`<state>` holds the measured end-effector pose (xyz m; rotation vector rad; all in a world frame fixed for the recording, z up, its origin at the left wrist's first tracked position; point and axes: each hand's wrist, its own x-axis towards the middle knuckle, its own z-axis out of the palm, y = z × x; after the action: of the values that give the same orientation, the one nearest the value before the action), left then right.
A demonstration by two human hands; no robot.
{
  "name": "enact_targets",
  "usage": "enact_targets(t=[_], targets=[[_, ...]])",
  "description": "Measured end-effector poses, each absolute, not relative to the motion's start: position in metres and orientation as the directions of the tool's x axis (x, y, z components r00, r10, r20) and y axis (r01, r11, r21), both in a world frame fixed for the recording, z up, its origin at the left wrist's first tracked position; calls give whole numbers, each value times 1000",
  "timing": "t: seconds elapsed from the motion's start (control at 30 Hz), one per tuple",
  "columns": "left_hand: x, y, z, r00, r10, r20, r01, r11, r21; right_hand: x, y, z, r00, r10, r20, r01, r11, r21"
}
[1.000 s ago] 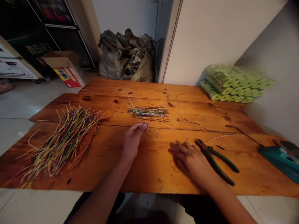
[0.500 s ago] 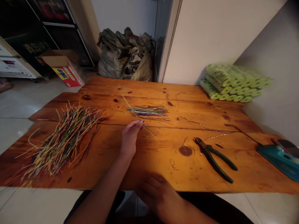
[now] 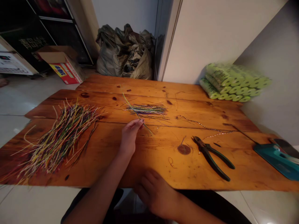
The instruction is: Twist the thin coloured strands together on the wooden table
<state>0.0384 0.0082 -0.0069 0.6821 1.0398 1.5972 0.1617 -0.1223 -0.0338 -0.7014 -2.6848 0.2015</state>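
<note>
Head view. Left hand (image 3: 129,132): thumb and forefinger pinch a few thin strands (image 3: 127,101), green-yellow, count unclear. These sit about mid-table, slanting toward the far edge of the table (image 3: 105,140), apparently above the near end of a small sorted bundle (image 3: 149,110) that lies parallel to that edge. Contact with bundle: cannot tell.

Change: right hand (image 3: 156,194) was beside the pliers (image 3: 207,152) a second ago; it has since drawn back to the middle of the front edge. Its fingers are curled inward; whether they grasp anything, cannot tell. Left grip unchanged over the same interval, strands little shifted.

Judgement: pliers are out of use for now, and the left hand alone carries the work.

Unchanged: large loose pile of strands (image 3: 63,137) toward the front left corner; pliers lying with handles spread, right of centre, handle ends toward the front edge; twisted cord (image 3: 200,125) beyond them; teal object (image 3: 273,158) by the right edge.
</note>
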Motion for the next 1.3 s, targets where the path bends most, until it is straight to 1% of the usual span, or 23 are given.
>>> enact_targets(t=[0.03, 0.07, 0.1, 0.17, 0.2, 0.27, 0.33, 0.4, 0.47, 0.57, 0.67, 0.73, 0.83, 1.03, 1.17, 1.3], targets=[[38, 8, -8, -267, 961, -77, -451, -54, 891, 162, -122, -30, -789, 522, 323, 446, 849, -283], [38, 9, -8, -255, 964, -76, -441, -46, 896, 164, -120, -26, -750, 568, 339, 447, 813, -374], [38, 9, -9, -240, 968, -77, -430, -35, 902, 167, -117, -22, -687, 638, 348, 449, 749, -486], [38, 8, -10, -208, 975, -73, -397, -16, 918, 175, -106, -14, -490, 809, 323, 430, 547, -719], [39, 8, -10, -189, 980, -67, -376, -9, 927, 180, -98, -11, -357, 887, 292, 400, 428, -810], [41, 6, -10, -143, 989, -45, -327, -5, 945, 191, -78, -8, -118, 975, 187, 262, 212, -942], [44, 3, -9, -87, 996, -28, -289, 1, 957, 201, -57, -7, -29, 996, 79, 65, 81, -995], [47, 0, -8, -20, 999, -28, -263, 22, 964, 208, -40, -7, 0, 1000, -16, -104, -16, -994], [50, -2, -7, 37, 999, -26, -233, 34, 972, 213, -29, -5, 21, 996, -90, -203, -84, -976], [53, -6, -8, 103, 995, 17, -188, 2, 982, 218, -21, -2, 23, 975, -221, -264, -208, -942], [55, -8, -8, 180, 983, 47, -174, -16, 985, 220, -19, 1, -21, 938, -345, -284, -337, -898], [56, -10, -8, 228, 972, 54, -173, -14, 985, 220, -19, 2, -46, 932, -360, -278, -358, -891], [58, -11, -6, 272, 961, 58, -167, -12, 986, 219, -18, 3, -96, 936, -338, -252, -351, -902], [60, -16, -5, 366, 930, 21, -147, 36, 989, 219, -16, 0, -210, 912, -352, -240, -398, -886], [60, -17, -3, 384, 924, 1, -148, 60, 987, 223, -20, 1, -317, 861, -397, -246, -479, -843], [60, -17, -1, 397, 918, -4, -127, 60, 990, 225, -22, 1, -369, 822, -433, -284, -544, -789]])
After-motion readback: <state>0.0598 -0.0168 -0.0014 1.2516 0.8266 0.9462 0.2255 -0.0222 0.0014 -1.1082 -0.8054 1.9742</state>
